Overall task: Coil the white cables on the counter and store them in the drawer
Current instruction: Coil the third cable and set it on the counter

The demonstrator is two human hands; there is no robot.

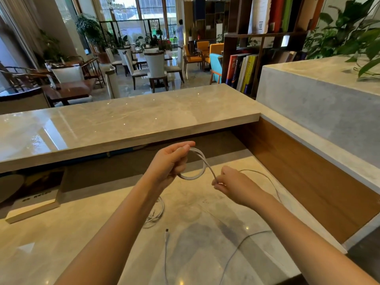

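My left hand (171,161) grips a small coil of white cable (200,164) held above the lower marble counter (61,239). My right hand (230,183) pinches the same cable just right of the coil; its loose length arcs away to the right and trails back over the counter toward the near edge. A second white cable (166,249) lies on the counter with its plug end pointing away from me. Another loosely coiled white cable (156,212) rests on the counter, partly hidden under my left forearm. No drawer is in view.
A raised marble ledge (123,122) runs across in front of the counter. A wood-panelled side wall (308,175) with a stone top bounds the right. A flat box or stand (35,204) sits at the left under the ledge. A bookshelf (246,73) and a plant (353,33) stand behind.
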